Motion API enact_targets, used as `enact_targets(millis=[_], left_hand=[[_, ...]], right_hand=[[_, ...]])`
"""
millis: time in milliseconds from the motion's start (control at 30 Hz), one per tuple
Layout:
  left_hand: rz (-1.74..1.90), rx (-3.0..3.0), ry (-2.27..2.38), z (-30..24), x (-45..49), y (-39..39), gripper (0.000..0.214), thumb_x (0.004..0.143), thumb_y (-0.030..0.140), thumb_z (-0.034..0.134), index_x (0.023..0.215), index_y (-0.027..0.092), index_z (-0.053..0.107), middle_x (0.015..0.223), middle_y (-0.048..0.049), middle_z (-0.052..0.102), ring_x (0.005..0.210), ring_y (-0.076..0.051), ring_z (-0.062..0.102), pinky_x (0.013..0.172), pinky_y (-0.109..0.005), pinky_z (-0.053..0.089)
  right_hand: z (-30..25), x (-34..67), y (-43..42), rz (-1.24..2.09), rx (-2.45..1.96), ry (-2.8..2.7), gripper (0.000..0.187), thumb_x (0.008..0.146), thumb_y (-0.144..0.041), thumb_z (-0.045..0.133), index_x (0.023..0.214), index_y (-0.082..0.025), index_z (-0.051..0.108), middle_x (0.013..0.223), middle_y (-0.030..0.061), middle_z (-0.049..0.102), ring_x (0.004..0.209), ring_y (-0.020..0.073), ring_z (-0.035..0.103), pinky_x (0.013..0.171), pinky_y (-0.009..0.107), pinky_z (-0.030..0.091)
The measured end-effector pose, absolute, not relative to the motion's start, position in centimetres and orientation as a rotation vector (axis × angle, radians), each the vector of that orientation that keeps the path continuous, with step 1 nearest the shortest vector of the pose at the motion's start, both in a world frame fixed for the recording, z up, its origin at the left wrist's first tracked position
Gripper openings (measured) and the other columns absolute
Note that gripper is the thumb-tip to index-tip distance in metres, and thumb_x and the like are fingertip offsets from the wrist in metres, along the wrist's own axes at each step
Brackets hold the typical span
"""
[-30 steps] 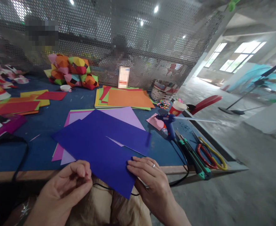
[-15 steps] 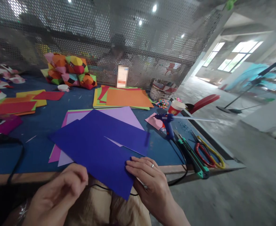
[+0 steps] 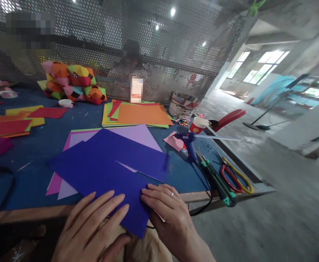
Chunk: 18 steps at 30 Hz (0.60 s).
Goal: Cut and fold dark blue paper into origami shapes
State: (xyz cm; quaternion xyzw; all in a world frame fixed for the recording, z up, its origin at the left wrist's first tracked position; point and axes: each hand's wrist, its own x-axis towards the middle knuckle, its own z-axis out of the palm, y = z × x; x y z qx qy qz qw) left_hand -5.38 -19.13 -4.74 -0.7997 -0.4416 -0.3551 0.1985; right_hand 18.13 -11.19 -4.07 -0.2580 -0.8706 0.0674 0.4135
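Note:
A dark blue sheet of paper [image 3: 116,185] lies askew with one corner hanging past the table's near edge. Another blue sheet [image 3: 126,149] is partly under it, on top of a lilac sheet [image 3: 145,136] and a magenta sheet [image 3: 54,185]. My right hand [image 3: 170,211], with a ring on one finger, grips the upper blue sheet's right edge, fingers on top and thumb below. Stretched and slightly spread, the fingers of my left hand [image 3: 94,225] reach over the sheet's near left edge, thumb apart. Whether their tips press on the paper I cannot tell.
To the right lie a blue glue gun [image 3: 188,143], a green box cutter [image 3: 216,182] and red-and-yellow scissors [image 3: 233,178]. A paper cup [image 3: 199,124] stands behind them. Orange paper [image 3: 145,113] tops a stack at the back, near folded paper balls [image 3: 75,80] and a basket [image 3: 182,105].
My left hand has gone from curled beside the sheet to stretched out over its near edge. My right hand keeps its hold. The view has shifted a little to the right.

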Motion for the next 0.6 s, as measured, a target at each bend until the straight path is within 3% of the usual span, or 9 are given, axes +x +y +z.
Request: enact_targets(millis=[100,167,300,467,600], left_hand=[[-0.912,-2.347,-1.209,-5.3,-5.7,-18.5,0.038,0.101,0.008,0.057,0.137,0.016,0.069,0.138,-0.0067,0.075,0.139,-0.021,0.061,0.131,-0.042,0.030],[-0.951,-2.371,-1.221,-5.7,-6.2,-18.4,0.043,0.099,0.001,0.051,0.135,0.016,0.070,0.136,-0.0044,0.077,0.138,-0.018,0.063,0.129,-0.039,0.036],[-1.071,-2.330,-1.209,-6.2,-6.7,-18.6,0.043,0.094,-0.003,0.055,0.131,0.013,0.071,0.126,-0.0057,0.081,0.128,-0.019,0.071,0.119,-0.034,0.048],[-1.230,-2.220,-1.366,-5.9,-6.4,-18.7,0.030,0.098,0.006,0.060,0.119,0.022,0.075,0.109,0.0009,0.084,0.102,-0.016,0.079,0.105,-0.030,0.056],[-1.364,-2.136,-1.532,-5.2,-5.3,-18.1,0.012,0.102,0.020,0.063,0.104,0.026,0.074,0.093,0.0037,0.082,0.085,-0.017,0.079,0.088,-0.031,0.061]], right_hand=[[-4.0,18.1,-11.2,0.117,-0.650,-2.199,0.026,0.104,-0.008,0.056,0.117,-0.021,0.074,0.115,0.0024,0.084,0.113,0.0188,0.078,0.102,0.036,0.058],[-4.0,18.1,-11.3,0.085,-0.642,-2.207,0.023,0.106,-0.011,0.056,0.117,-0.020,0.074,0.116,0.0020,0.084,0.113,0.0179,0.078,0.103,0.034,0.057],[-3.8,18.0,-11.4,0.078,-0.623,-2.231,0.018,0.110,-0.021,0.057,0.117,-0.020,0.073,0.117,0.0016,0.084,0.112,0.0166,0.078,0.106,0.032,0.054],[-3.4,17.5,-11.2,0.135,-0.628,-2.191,0.017,0.110,-0.032,0.060,0.117,-0.021,0.072,0.112,0.0008,0.085,0.105,0.0154,0.080,0.105,0.030,0.053],[-2.7,16.6,-11.0,0.207,-0.707,-2.089,0.023,0.109,-0.040,0.061,0.111,-0.020,0.071,0.097,0.0012,0.084,0.093,0.0160,0.080,0.092,0.029,0.056]])
